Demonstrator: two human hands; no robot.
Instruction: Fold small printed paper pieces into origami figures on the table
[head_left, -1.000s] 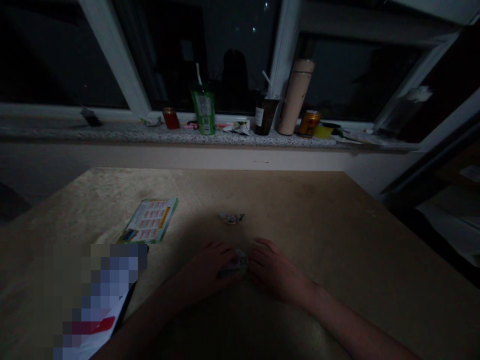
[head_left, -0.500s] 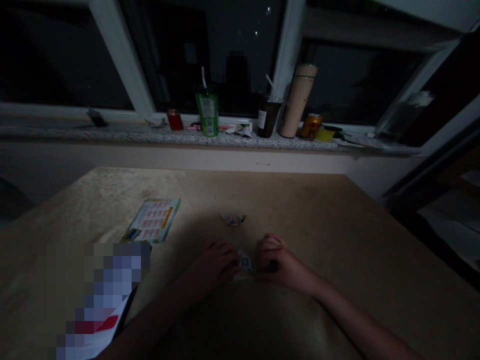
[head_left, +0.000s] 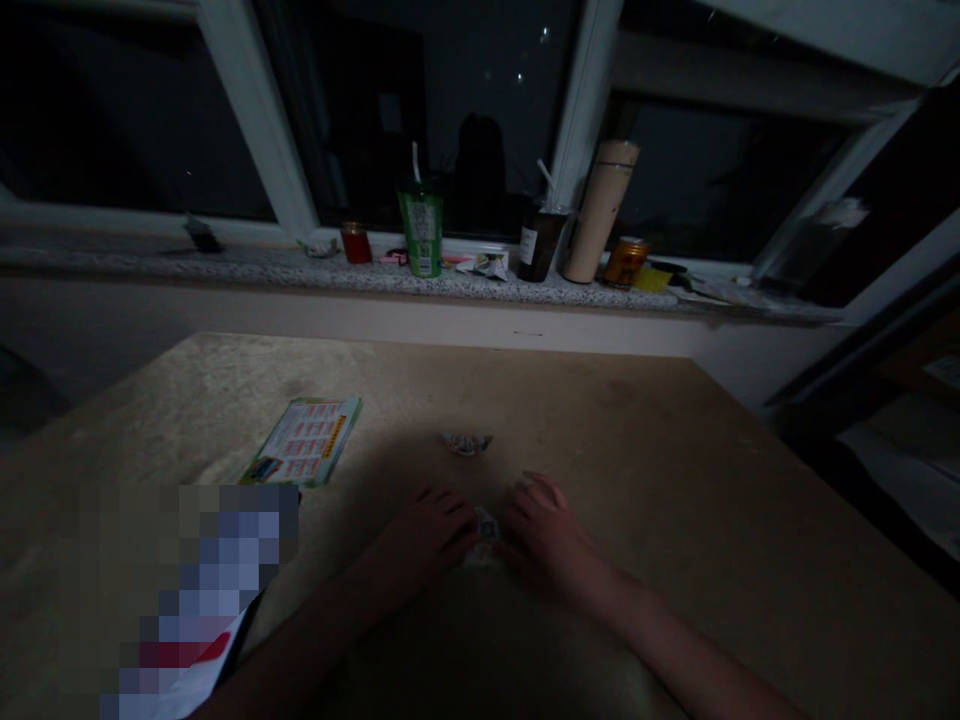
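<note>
Seems unfinished, with small printed paper [head_left: 487, 528] between loosely curled left hand [head_left: 429, 532] and right hand [head_left: 553, 538], cannot tell whether pinched, and crumpled piece [head_left: 468, 444] lying untouched beyond.

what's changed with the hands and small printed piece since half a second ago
The right hand has moved slightly left, its fingers now less curled and closer to the small printed piece; whether they grip it is too dark to tell. The left hand stays at that piece's left side. The small scrap beyond and the printed card lie unmoved.
</note>
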